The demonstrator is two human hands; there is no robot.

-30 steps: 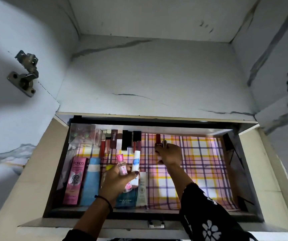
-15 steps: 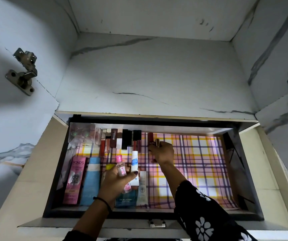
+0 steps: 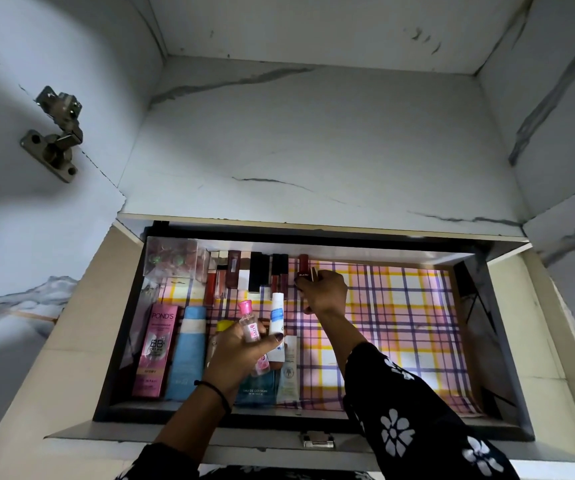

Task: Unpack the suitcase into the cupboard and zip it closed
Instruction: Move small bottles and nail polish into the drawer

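- My right hand (image 3: pixel 324 296) pinches a lipstick (image 3: pixel 302 268) upright at the back of the cupboard drawer (image 3: pixel 497 358).
- My left hand (image 3: pixel 241 351) grips a bottle (image 3: pixel 249 323) and a tube (image 3: pixel 276 313), not yet placed.
- The suitcase is out of view; I judge zipping is not yet done.

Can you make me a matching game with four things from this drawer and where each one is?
Things:
1. pink cardboard Pond's box
2. small clear bottle with a pink cap
3. dark red lipstick tube
4. clear plastic box

Places:
A. pinched by the right hand
B. back left corner of the drawer
C. lying along the drawer's left side
D. held in the left hand

Pairs: 1-C, 2-D, 3-A, 4-B.
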